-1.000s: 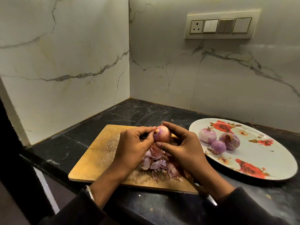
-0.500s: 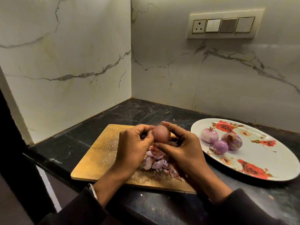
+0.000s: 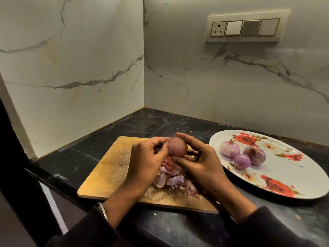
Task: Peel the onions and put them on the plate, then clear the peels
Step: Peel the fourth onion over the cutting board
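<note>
Above the cutting board (image 3: 114, 168), over its right half, I hold the onion (image 3: 177, 147) between my two hands. My right hand (image 3: 199, 163) cradles it from the plate side: the index finger curls over the top and the thumb tucks under its near side, so this hand grips it. My left hand (image 3: 147, 163) comes in from the board's left side with its fingers curled, the tips pinching at the onion's left flank, where I judge a strip of skin is to come away; the contact itself is too small to see clearly. The onion shows a dull reddish coat, so I judge it is not yet fully peeled. Its long axis I cannot tell, as root and tip are hidden by my fingers.

Directly below the onion, on the board's near right part, lies the heap of peels (image 3: 175, 180). To the board's right sits the flowered plate (image 3: 302, 180), with three peeled onions (image 3: 243, 155) grouped on its near-board side. My right hand is the nearer one to the plate, so it should carry the onion across.
</note>
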The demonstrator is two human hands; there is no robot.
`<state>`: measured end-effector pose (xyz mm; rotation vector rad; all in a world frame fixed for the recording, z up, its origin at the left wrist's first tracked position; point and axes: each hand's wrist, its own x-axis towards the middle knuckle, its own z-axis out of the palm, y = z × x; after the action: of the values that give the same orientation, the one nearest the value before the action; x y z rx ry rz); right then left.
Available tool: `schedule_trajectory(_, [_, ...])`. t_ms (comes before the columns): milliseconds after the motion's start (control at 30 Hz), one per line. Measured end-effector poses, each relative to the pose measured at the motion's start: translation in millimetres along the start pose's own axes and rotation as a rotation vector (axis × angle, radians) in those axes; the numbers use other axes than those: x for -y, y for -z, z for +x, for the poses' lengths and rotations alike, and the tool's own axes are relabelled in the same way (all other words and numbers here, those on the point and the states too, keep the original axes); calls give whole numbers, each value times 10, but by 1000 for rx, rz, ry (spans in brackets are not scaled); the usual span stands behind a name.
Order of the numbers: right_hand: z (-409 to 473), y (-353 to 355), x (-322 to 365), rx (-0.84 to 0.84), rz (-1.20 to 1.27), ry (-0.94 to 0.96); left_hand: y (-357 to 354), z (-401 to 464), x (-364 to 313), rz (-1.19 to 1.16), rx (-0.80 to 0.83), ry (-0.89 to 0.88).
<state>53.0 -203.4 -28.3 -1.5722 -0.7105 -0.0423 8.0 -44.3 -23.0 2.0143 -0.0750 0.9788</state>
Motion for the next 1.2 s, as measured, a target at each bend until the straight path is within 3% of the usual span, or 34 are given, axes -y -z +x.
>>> schedule_trajectory(200, [-6,8,36,23,35,-3,12,-20,-7,21,-36,-12])
schedule_trajectory(333, [-9,-3,60,48,84,-24,19,11,31,-73,-85,77])
schedule_trajectory(600, [13,38,41,50,230,-92,2,46,6,-383,89,324])
schedule_trajectory(700, [0,48,39,28,198,-78,11,50,-12,-417,108,338])
schedule_trajectory(1000, [-27,-8,9,-31,-8,-7,5,13,26,-129,43,163])
schedule_trajectory(1200, [-33,-35,18,-36,-39,40,19,5,25,-122,28,162])
